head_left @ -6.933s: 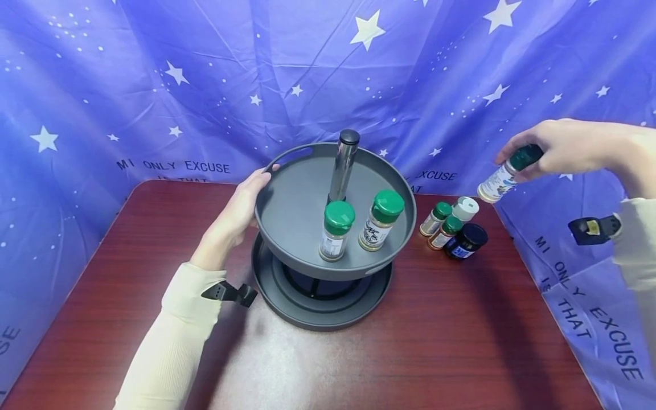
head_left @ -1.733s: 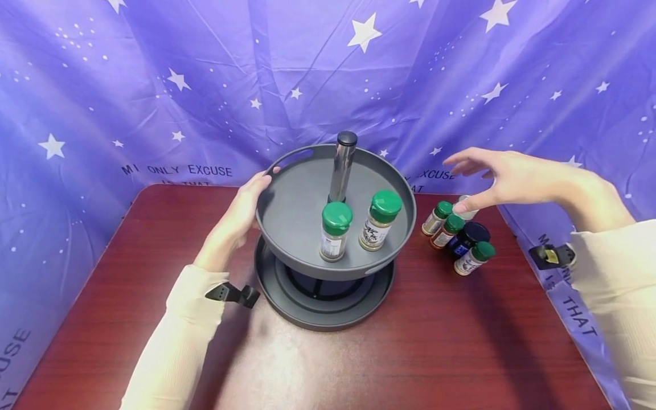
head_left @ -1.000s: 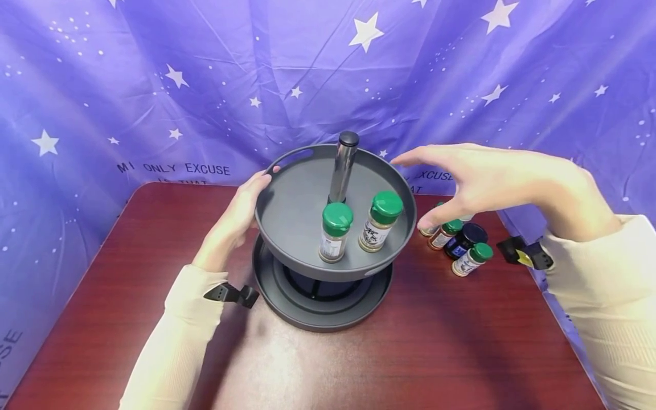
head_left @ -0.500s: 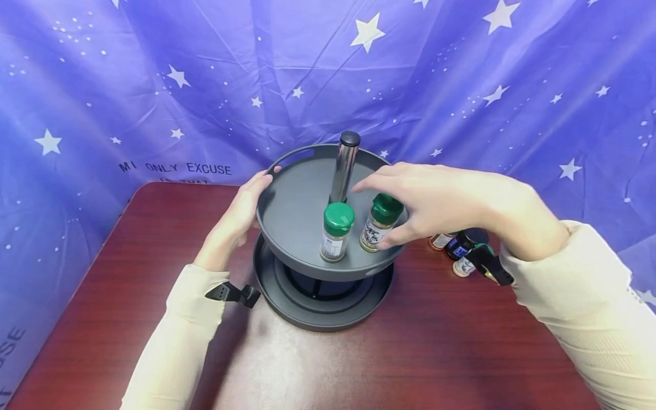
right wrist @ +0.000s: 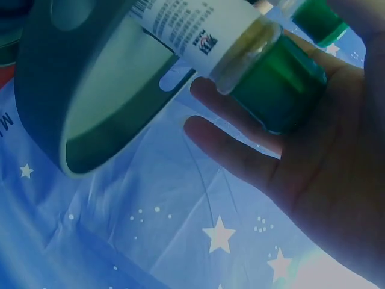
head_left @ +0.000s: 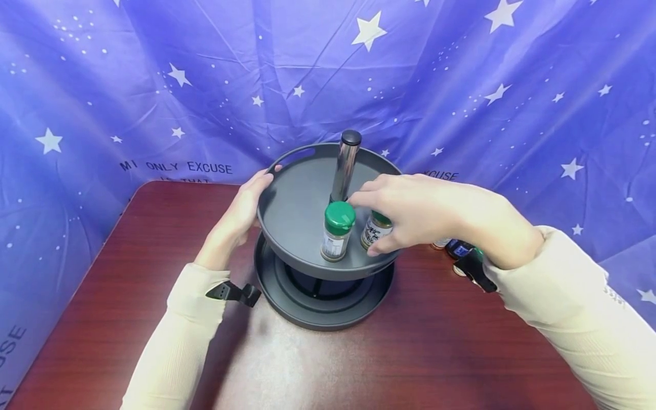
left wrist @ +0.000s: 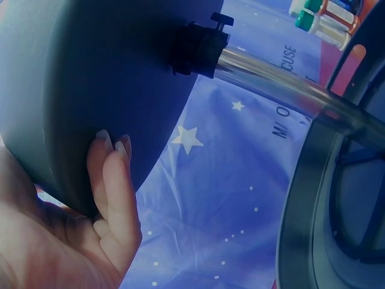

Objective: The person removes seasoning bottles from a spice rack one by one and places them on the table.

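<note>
A dark grey two-tier tray stands on the table; its round upper tier is joined to the lower tier by a metal post. My left hand grips the upper tier's left rim; in the left wrist view its fingers curl up against the underside. My right hand is spread around the right green-capped spice jar, which stands upright on the upper tier. In the right wrist view that jar's cap is near the palm, with fingers apart from it. Another green-capped spice jar stands beside it.
To the right on the reddish-brown table, several more jars are partly hidden behind my right wrist, including a dark jar. A purple-blue star-print curtain hangs behind and beside the table.
Earlier my right hand set a green-capped spice jar down among the jars at right. It then moved left, empty, to the right jar on the tray. My left hand stays put.
</note>
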### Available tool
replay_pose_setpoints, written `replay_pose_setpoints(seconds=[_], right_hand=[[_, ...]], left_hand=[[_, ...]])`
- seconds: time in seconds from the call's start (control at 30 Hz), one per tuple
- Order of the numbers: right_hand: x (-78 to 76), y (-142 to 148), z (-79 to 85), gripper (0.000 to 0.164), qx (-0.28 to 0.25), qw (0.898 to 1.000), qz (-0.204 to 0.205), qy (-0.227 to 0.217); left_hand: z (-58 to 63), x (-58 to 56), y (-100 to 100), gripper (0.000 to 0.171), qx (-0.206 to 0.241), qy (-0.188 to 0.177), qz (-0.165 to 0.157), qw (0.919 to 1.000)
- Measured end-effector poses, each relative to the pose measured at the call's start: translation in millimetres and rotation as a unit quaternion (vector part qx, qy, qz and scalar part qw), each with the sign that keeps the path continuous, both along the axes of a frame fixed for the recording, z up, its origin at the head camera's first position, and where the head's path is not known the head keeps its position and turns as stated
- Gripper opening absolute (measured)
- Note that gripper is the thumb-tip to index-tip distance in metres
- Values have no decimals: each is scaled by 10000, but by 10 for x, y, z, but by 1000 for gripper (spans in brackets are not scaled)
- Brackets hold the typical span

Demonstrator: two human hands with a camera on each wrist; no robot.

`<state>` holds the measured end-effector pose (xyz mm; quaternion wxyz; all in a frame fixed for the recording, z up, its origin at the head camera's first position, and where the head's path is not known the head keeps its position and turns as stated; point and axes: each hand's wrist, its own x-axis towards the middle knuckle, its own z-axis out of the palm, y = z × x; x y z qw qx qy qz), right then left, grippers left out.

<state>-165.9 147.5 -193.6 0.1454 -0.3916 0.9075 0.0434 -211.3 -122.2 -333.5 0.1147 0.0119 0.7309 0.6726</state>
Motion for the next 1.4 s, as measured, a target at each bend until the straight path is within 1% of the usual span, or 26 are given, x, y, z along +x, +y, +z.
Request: replay_pose_setpoints(seconds=[0.13,0.3,0.43,0.53,0.63,0.87,1.13,1.27,1.4], right_hand=[[15,-20,-28,54,47,9999,137,51],[5,-19,-73,37,-170,9987,457,134],[-5,-14,-74,41,-200,9981,561,154],[-7,-12,-58,43,-137,9986,514,52],[-9,1,-42,41,-160,9989,428,-69],[-57,93,-7,25,-527,9976,375,-234],[-94,297,112,19,-1020,9941,357,56],[-80,420,186,18,-1157,9930,128,216],[-75,538,283,18,-1166,9916,-173,527]], left_hand=[[0,2,4,48,8,10,-1,10000],[-8,-1,5,48,20,45,-6,10000],[-7,-2,-3,48,-1,43,-4,10000],[3,-4,-7,48,-29,43,-17,10000],[16,-7,-6,48,-22,58,-3,10000],[7,-4,-8,48,-84,12,-14,10000],[0,-2,1,47,-106,-1,0,9999],[0,3,4,47,-144,4,-24,9999],[11,12,-6,47,-135,1,-2,9999]])
